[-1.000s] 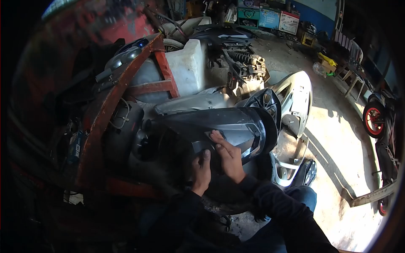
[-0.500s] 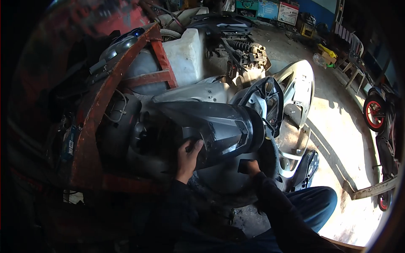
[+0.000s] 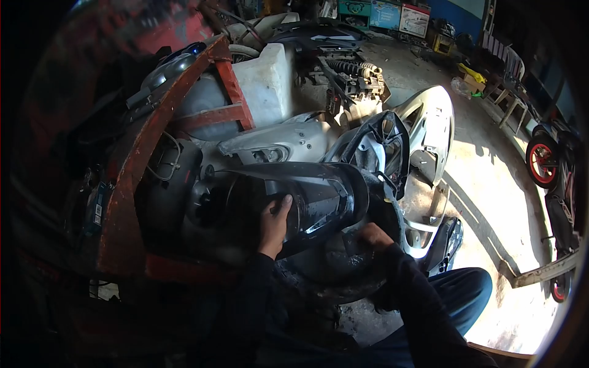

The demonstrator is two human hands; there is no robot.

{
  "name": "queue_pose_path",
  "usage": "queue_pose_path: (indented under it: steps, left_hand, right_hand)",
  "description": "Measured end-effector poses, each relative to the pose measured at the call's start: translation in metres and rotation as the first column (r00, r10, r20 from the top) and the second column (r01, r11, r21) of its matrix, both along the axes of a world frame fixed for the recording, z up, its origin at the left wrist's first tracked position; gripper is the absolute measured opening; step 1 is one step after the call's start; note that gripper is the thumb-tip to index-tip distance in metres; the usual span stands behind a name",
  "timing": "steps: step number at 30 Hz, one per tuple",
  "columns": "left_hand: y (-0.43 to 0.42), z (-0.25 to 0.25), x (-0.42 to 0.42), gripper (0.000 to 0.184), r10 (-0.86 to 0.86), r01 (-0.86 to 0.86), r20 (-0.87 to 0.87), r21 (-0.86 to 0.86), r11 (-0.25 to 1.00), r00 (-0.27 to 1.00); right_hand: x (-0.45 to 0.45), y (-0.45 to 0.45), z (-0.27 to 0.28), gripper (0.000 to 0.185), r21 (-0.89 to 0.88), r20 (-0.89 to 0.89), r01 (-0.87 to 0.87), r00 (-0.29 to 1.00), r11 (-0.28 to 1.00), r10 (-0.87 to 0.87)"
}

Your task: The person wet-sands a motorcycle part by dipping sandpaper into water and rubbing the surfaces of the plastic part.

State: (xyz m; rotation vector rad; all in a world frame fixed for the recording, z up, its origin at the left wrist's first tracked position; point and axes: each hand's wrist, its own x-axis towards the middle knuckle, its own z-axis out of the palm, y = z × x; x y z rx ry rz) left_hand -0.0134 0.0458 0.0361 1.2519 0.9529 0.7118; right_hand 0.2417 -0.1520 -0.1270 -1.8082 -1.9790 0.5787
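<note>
My left hand (image 3: 274, 226) grips the near edge of a dark, glossy motorcycle body panel (image 3: 316, 205), thumb on top and fingers wrapped under it. The panel is tilted over a round black basin (image 3: 334, 295) with what looks like water inside. Over the basin, just below the panel's right end, my right hand (image 3: 375, 236) is closed around a small dark flat piece (image 3: 353, 243), partly lost in shadow. I cannot make out its exact kind.
A red wooden frame (image 3: 126, 202) stands at left beside a pale concrete tank (image 3: 264, 76). Behind the basin lie a grey body panel (image 3: 279, 144), a black-framed fairing (image 3: 396, 144) and a pale one (image 3: 440, 122). A red-wheeled motorcycle (image 3: 543, 161) stands at right.
The panel's right end has dropped and swung toward me, showing more of the grey panel behind. My right hand has moved slightly right and up, and the basin's surface looks disturbed.
</note>
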Motion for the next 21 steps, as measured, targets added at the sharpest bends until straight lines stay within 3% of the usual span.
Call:
queue_pose_path:
  steps: [1, 2, 3, 4, 5, 6, 7, 8, 9, 11, 12, 13, 15, 17, 19, 21]
  left_hand:
    - [-0.004, -0.002, 0.002, 0.057, 0.008, -0.007, -0.034, 0.033, 0.999, 0.999]
    - [-0.006, -0.003, 0.005, 0.056, 0.017, -0.013, -0.064, 0.07, 0.997, 0.998]
    - [-0.01, -0.007, 0.008, 0.056, 0.005, 0.0, -0.064, 0.07, 0.998, 0.998]
    - [-0.013, -0.012, 0.01, 0.056, -0.019, 0.025, -0.075, 0.072, 0.997, 0.997]
    - [-0.017, -0.013, 0.014, 0.055, -0.043, 0.05, -0.081, 0.076, 0.996, 0.996]
    - [-0.024, -0.01, 0.016, 0.055, -0.056, 0.062, -0.078, 0.075, 0.995, 0.995]
    - [-0.032, -0.003, 0.018, 0.054, -0.057, 0.067, -0.1, 0.106, 0.992, 0.993]
    - [-0.037, 0.001, 0.019, 0.053, -0.054, 0.07, -0.121, 0.138, 0.988, 0.991]
    - [-0.039, 0.003, 0.02, 0.053, -0.058, 0.074, -0.116, 0.142, 0.987, 0.992]
    - [-0.039, 0.007, 0.014, 0.054, -0.024, 0.03, -0.095, 0.059, 0.998, 0.995]
    - [-0.037, 0.002, 0.01, 0.055, -0.008, 0.037, -0.191, 0.149, 0.988, 0.982]
    - [-0.038, 0.006, 0.009, 0.055, 0.001, 0.029, -0.188, 0.154, 0.988, 0.982]
    - [-0.046, 0.01, 0.005, 0.057, -0.013, 0.055, -0.212, 0.193, 0.98, 0.977]
    - [-0.041, 0.008, 0.006, 0.06, -0.023, 0.059, -0.185, 0.195, 0.979, 0.983]
    - [-0.038, 0.014, 0.003, 0.061, 0.017, 0.001, -0.124, 0.14, 0.99, 0.992]
    - [-0.038, 0.008, 0.003, 0.06, 0.011, 0.01, -0.14, 0.145, 0.989, 0.99]
  right_hand:
    - [0.006, 0.01, 0.024, 0.026, 0.132, 0.108, -0.071, 0.993, 0.989, 0.057]
    - [-0.013, 0.022, 0.08, 0.028, 0.078, -0.364, 0.202, 0.918, 0.976, -0.16]
    - [-0.023, 0.032, 0.126, 0.028, -0.021, -0.508, 0.313, 0.815, 0.95, -0.28]
    - [-0.042, 0.047, 0.16, 0.026, -0.132, -0.511, 0.518, 0.695, 0.845, -0.506]
    - [-0.055, 0.062, 0.181, 0.025, -0.009, -0.44, 0.55, 0.747, 0.835, -0.498]
    - [-0.067, 0.082, 0.168, 0.027, 0.167, -0.482, 0.673, 0.693, 0.721, -0.536]
    - [-0.089, 0.086, 0.203, 0.028, 0.139, -0.516, 0.666, 0.68, 0.732, -0.521]
    - [-0.111, 0.089, 0.219, 0.028, 0.009, -0.641, 0.646, 0.589, 0.763, -0.492]
    - [-0.13, 0.091, 0.212, 0.028, 0.143, -0.603, 0.662, 0.648, 0.736, -0.465]
    - [-0.153, 0.096, 0.175, 0.029, 0.372, -0.704, 0.734, 0.622, 0.568, -0.342]
    - [-0.154, 0.094, 0.167, 0.03, 0.226, -0.831, 0.748, 0.482, 0.624, -0.276]
    - [-0.142, 0.097, 0.169, 0.03, 0.231, -0.831, 0.742, 0.486, 0.629, -0.269]
    - [-0.118, 0.103, 0.172, 0.032, -0.268, -0.918, 0.556, 0.101, 0.787, -0.384]
    - [-0.13, 0.106, 0.172, 0.033, -0.144, -0.977, 0.569, 0.047, 0.81, -0.207]
    - [-0.162, 0.083, 0.193, 0.033, -0.009, -0.982, 0.649, 0.137, 0.761, -0.128]
    - [-0.158, 0.089, 0.178, 0.032, 0.054, -0.976, 0.676, 0.192, 0.735, -0.105]
